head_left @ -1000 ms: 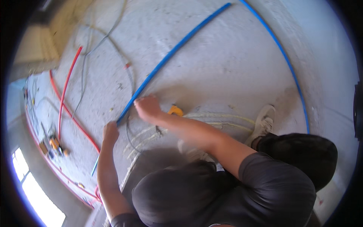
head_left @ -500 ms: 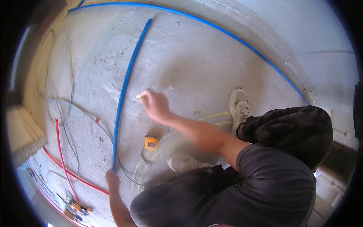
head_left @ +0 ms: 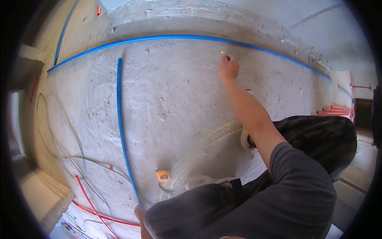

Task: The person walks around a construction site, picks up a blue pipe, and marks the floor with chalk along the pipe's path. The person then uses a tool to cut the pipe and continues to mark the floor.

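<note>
Pinched chalk (head_left: 223, 53) in right fingers (head_left: 227, 59), couldn't tell left fingers' (head_left: 139, 212) grip at blue conduit (head_left: 122, 131). Looked light, kinda springy, grabbable mid-length.

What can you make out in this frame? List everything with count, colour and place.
Short pipe: 1, blue, floor left of centre
Long pipe: 1, blue, arcing across the top
Upper pipe: count unclear, dark blue, top left
Tape measure: 1, orange, right of short pipe
Crossing pipes: 2, red, lower left
Pipe stubs: several, red, far right
Cable: count unclear, grey, looped at left
Floor marks: at least 2, yellow, near the shoes
Small piece: 1, yellow, in right hand
Shoes: 2, pale, partly hidden
Shirt: 1, dark grey, lower right
Left hand: 1, bare, at short pipe's lower end
Right hand: 1, bare, upper right of centre
</note>
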Available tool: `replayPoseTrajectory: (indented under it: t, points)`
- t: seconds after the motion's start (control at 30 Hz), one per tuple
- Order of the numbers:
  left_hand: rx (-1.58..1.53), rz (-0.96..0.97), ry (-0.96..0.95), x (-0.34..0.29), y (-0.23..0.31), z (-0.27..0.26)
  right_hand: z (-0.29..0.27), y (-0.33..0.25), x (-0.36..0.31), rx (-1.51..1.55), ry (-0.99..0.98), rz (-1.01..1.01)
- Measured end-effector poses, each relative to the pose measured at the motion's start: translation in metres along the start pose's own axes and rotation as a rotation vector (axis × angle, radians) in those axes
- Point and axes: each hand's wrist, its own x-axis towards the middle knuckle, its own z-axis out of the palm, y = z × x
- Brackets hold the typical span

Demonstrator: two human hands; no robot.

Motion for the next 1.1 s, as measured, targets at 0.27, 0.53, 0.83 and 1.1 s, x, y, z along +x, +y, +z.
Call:
replayPoseTrajectory:
  t: [0.27, 0.53, 0.83, 1.1]
  points:
    - [-0.138, -0.1, -0.007, -0.009, 0.029, -0.016, 0.003, 0.015, 0.021, -0.091, 0.018, 0.057]
    - [-0.243, -0.127, -0.044, -0.017, 0.053, -0.032, 0.007, 0.009, 0.014, -0.086, -0.008, 0.059]
    - [-0.071, -0.067, 0.001, -0.01, 0.02, -0.006, 0.011, 0.004, 0.014, -0.107, -0.015, 0.032]
    - [0.007, -0.009, 0.248, -0.005, -0.028, 0.043, 0.015, 0.003, 0.017, -0.087, 0.049, 0.097]
